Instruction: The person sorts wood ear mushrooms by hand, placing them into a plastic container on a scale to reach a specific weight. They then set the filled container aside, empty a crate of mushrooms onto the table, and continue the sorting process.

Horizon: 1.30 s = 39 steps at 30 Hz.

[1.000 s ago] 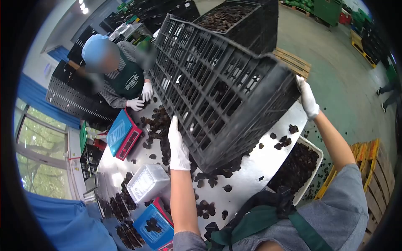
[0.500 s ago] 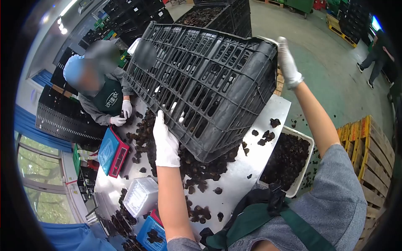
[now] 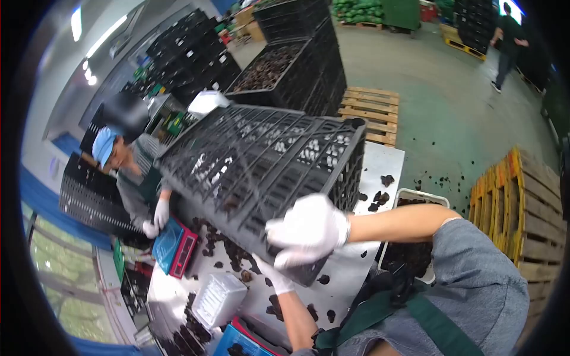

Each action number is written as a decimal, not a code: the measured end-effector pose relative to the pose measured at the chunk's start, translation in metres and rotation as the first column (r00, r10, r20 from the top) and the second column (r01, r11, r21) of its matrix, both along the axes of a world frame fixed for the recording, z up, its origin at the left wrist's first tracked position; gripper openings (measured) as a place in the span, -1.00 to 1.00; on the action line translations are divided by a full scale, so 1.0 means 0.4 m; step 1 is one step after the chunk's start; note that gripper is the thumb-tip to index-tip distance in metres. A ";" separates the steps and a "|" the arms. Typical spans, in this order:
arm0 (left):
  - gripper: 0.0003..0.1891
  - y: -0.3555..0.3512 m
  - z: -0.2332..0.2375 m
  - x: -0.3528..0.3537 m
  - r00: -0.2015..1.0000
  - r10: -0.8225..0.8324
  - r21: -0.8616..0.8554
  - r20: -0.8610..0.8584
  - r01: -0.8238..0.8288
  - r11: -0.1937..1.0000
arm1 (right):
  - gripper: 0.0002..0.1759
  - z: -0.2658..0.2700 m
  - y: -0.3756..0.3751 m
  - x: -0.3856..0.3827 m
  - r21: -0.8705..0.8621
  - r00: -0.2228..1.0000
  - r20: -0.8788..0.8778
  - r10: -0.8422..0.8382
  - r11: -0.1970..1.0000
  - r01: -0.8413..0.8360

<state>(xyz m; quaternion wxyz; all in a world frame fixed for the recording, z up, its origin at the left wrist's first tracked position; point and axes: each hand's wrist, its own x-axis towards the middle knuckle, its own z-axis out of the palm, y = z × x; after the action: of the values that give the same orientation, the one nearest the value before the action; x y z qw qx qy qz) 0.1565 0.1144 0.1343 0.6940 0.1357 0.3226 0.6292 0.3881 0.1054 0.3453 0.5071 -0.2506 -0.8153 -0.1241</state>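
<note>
A black plastic crate (image 3: 237,172) with slatted walls is tilted over the metal table, its grid side facing up toward me. My left hand (image 3: 276,277), in a white glove, grips its lower near edge, the fingers partly hidden by the crate. Over the crate's near corner is my right hand (image 3: 312,230), also white-gloved, its fingers bent and smeared by motion. I cannot tell whether these fingers grip the crate. Dark, crinkled pieces like wood ear mushrooms (image 3: 234,254) lie on the table beneath and around it.
A clear plastic tub (image 3: 219,299) and a red-and-blue scale (image 3: 176,248) are on the table. A white bin (image 3: 409,261) of dark pieces is at my right. Across sits a co-worker (image 3: 139,172) in a blue cap. Stacked crates (image 3: 291,77) and wooden pallets (image 3: 522,207) stand around.
The crate has come lower and turned, its grid side now more upward. My right hand has left the far upper rim for the near corner; my left hand has shifted nearer along the lower edge.
</note>
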 end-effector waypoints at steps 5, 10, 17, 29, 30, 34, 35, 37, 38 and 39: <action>-0.38 -0.073 -0.024 -0.002 0.997 -0.073 -0.088 -0.035 0.069 0.994 | -0.52 -0.016 -0.118 -0.138 0.044 0.996 0.040 0.079 0.996 -0.080; -0.39 -0.094 -0.003 0.017 0.979 -0.185 -0.078 -0.081 0.179 0.981 | -0.55 -0.003 -0.189 -0.157 0.071 1.000 -0.008 0.000 0.997 0.000; -0.41 -0.137 0.202 0.251 0.858 -0.475 0.011 -0.193 0.486 0.874 | -0.62 0.035 -0.385 -0.076 0.228 0.938 -0.295 -0.180 0.940 0.252; -0.44 -0.487 0.549 0.582 0.625 -0.756 0.008 -0.195 0.772 0.636 | -0.65 0.035 -0.989 0.274 0.079 0.277 -0.654 -0.704 0.301 0.950; -0.38 -0.412 0.434 0.659 0.517 -0.812 0.042 -0.271 0.849 0.527 | -0.73 0.033 -1.057 0.298 0.073 0.225 -0.668 -0.709 0.239 0.968; -0.45 -0.580 0.415 0.939 0.380 -0.746 0.201 -0.547 0.925 0.323 | -0.52 -0.008 -1.316 0.370 -0.118 -0.085 -0.827 -0.555 0.024 0.993; -0.50 -0.663 0.460 0.999 0.363 -0.682 0.224 -0.634 0.931 0.288 | -0.51 -0.023 -1.386 0.399 -0.114 -0.130 -0.849 -0.513 -0.062 0.992; -0.58 -0.798 0.521 1.144 0.265 -0.715 0.325 -0.648 0.944 0.056 | -0.51 -0.050 -1.538 0.470 -0.119 -0.244 -0.873 -0.423 -0.301 0.946; -0.61 -0.882 0.562 1.223 0.177 -0.777 0.364 -0.605 0.928 -0.072 | -0.50 -0.052 -1.602 0.509 -0.176 -0.319 -0.899 -0.301 -0.420 0.890; -0.61 -0.975 0.591 1.300 0.094 -0.844 0.417 -0.528 0.895 -0.161 | -0.54 -0.091 -1.704 0.546 -0.274 -0.335 -0.927 -0.167 -0.307 0.912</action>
<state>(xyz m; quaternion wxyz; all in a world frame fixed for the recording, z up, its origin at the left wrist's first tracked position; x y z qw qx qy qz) 0.6766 -0.2755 0.3707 0.8116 0.5758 -0.0837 0.0517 0.6066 -0.5763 0.3088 0.5777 -0.4993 0.1288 -0.6327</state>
